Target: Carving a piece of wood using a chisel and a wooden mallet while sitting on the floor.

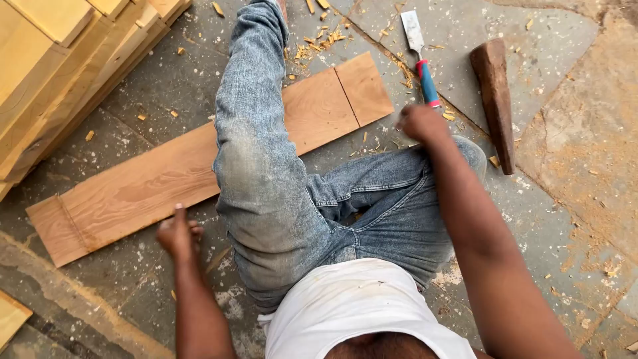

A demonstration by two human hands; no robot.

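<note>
A long wooden plank lies on the stone floor, with my jeans-clad leg stretched across it. My left hand rests at the plank's near edge, fingers curled and thumb touching the wood. My right hand hovers just below the blue-and-red handle of a chisel that lies on the floor. The fingers are curled and blurred; whether they touch the handle cannot be told. A dark wooden mallet lies to the right of the chisel.
A stack of pale boards fills the upper left corner. Wood chips and sawdust are scattered over the stone floor. Another board end pokes in at the lower left.
</note>
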